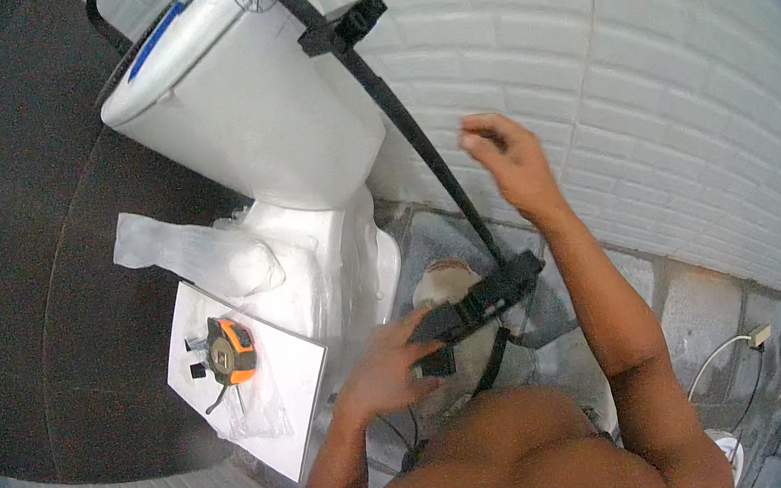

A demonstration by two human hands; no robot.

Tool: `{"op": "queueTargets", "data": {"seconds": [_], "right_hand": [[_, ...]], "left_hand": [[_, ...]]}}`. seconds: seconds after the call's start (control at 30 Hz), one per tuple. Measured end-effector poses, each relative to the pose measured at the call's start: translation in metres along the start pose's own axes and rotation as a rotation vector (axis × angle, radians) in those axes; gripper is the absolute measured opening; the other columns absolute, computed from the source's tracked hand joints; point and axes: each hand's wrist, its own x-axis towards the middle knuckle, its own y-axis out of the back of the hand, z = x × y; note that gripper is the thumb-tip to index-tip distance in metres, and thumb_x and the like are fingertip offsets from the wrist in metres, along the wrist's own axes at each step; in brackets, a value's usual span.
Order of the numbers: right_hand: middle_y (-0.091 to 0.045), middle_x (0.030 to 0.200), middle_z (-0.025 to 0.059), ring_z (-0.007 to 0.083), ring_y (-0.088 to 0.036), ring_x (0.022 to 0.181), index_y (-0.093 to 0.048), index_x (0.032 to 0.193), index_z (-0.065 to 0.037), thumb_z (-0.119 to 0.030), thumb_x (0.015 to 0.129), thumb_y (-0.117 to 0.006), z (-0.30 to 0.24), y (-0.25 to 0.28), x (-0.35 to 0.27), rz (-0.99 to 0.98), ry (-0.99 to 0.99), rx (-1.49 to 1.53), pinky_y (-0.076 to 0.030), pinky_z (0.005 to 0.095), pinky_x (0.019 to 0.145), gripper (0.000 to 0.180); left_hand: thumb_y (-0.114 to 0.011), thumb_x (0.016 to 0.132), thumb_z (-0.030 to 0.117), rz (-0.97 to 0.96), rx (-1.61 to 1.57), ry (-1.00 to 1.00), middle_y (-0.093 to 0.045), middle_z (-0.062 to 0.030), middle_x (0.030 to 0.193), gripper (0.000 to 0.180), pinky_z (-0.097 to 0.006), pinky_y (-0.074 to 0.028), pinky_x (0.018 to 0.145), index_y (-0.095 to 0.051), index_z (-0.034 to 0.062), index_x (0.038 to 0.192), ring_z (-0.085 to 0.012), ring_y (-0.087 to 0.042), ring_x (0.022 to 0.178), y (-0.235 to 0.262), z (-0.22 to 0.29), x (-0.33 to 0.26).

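My left hand (pixel 385 374) is closed on one end of a black boxy device (pixel 491 298) low in front of my body. I cannot make out what the device is. A long black strap (pixel 409 130) runs from it up to the top edge and carries a black clip-like block (pixel 343 24). To the right of the strap, my right hand (pixel 515 165) is raised before the white wall. Its fingers are loosely bent, apart from the thumb, with nothing visible in them. Below the device, part of a whitish round object (pixel 447 281) shows on the floor.
A white toilet (pixel 243 135) stands at the left, a blue strip (pixel 158 41) on its tank lid. Clear plastic wrap (pixel 200 252) covers its bowl. A white board (pixel 285 452) bears an orange-black tape measure (pixel 231 350). A pale cable (pixel 715 355) lies on grey floor tiles.
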Motion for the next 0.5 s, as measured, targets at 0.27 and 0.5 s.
{"op": "queueTargets", "data": {"seconds": [0.27,0.5], "right_hand": [[-0.061,0.107,0.0089,0.0224,-0.062,0.095,-0.052,0.121,-0.005,-0.025,0.092,-0.068,0.047,0.057,-0.196,0.350,-0.687,0.498,-0.051,0.0399,0.085,0.039],[-0.057,0.133,0.0147,0.0310,-0.053,0.123,-0.038,0.148,-0.009,-0.044,0.091,-0.066,0.070,0.034,-0.245,0.184,-0.758,1.025,-0.040,0.0501,0.106,0.072]], "left_hand": [[-0.084,0.070,0.027,0.228,-0.011,0.026,-0.039,-0.0234,0.150,0.052,-0.048,-0.036,0.106,-0.070,0.0058,0.115,-0.0413,-0.046,0.129,0.000,0.028,0.022],[-0.086,0.070,0.032,0.266,-0.102,-0.053,-0.040,-0.0235,0.149,0.058,-0.050,-0.038,0.109,-0.068,0.0097,0.120,-0.0433,-0.046,0.132,-0.054,0.064,0.065]]}}
